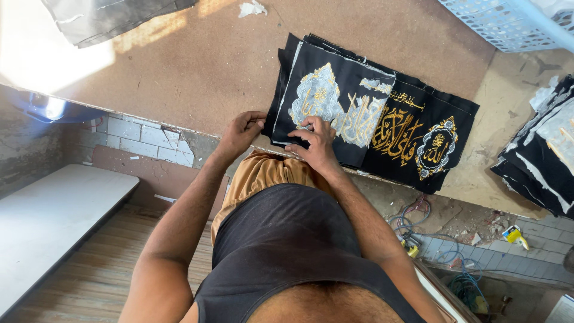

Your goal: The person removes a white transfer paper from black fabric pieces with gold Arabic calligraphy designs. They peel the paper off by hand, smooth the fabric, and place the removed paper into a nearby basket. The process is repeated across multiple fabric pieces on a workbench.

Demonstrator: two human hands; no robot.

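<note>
A stack of black cloth pieces (412, 113) with gold and silver embroidery lies on a brown tabletop (197, 66), overhanging its near edge. My left hand (242, 133) pinches the near left corner of the top piece, its fingers curled on the cloth edge. My right hand (315, 143) rests on the same piece's silver embroidery (320, 98), fingertips pressing and gripping the fabric near its lower edge. I sit close to the table in a black top and tan trousers.
A second pile of black embroidered cloth (544, 155) lies at the table's right. A white plastic basket (508, 21) stands at the back right. Grey fabric (107, 18) hangs at the top left. A white bench (54, 221) and tangled cables (418, 227) are below the table.
</note>
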